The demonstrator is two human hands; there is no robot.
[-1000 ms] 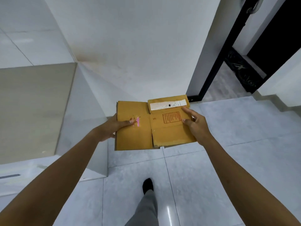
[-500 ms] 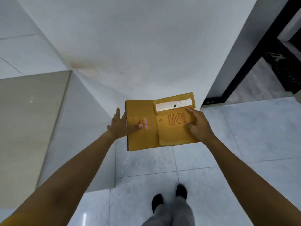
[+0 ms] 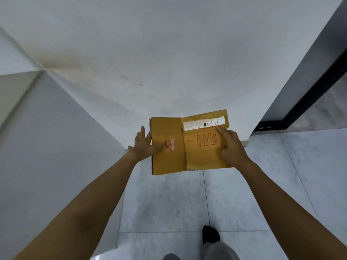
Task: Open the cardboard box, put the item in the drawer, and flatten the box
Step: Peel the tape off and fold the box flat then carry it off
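Flattened box (image 3: pixel 187 145), held out at arm's length over a grey tiled floor (image 3: pixel 262 184), just ahead of centre toward 1 o'clock. Lying nearly flat, broad face up, two panels side by side with a crease between. On the right panel, a white label (image 3: pixel 203 123) along the far edge and a red printed stamp (image 3: pixel 207 140) below it. On the left panel, a reddish mark and a small pink scrap (image 3: pixel 172 144) near the middle.

Left hand (image 3: pixel 144 145) at 9 o'clock of the box, thumb pressed on top of the left panel beside the pink scrap, fingers (image 3: pixel 141 132) spread along and past the left edge; whether any curl under, cannot tell. Right hand (image 3: pixel 231 147) at 3 o'clock, clamped on the right panel, thumb and forefinger on top near the stamp, remaining fingers folded at the edge. Both hands well apart, box between them.

Beyond the box at 12 o'clock, a white wall (image 3: pixel 150 53) with a faint yellowish stain. At 2 o'clock, a dark door frame (image 3: pixel 308 98) meeting the floor. At 6 o'clock, grey trouser leg (image 3: pixel 219 250) and a black shoe (image 3: pixel 210 234) on the tiles.
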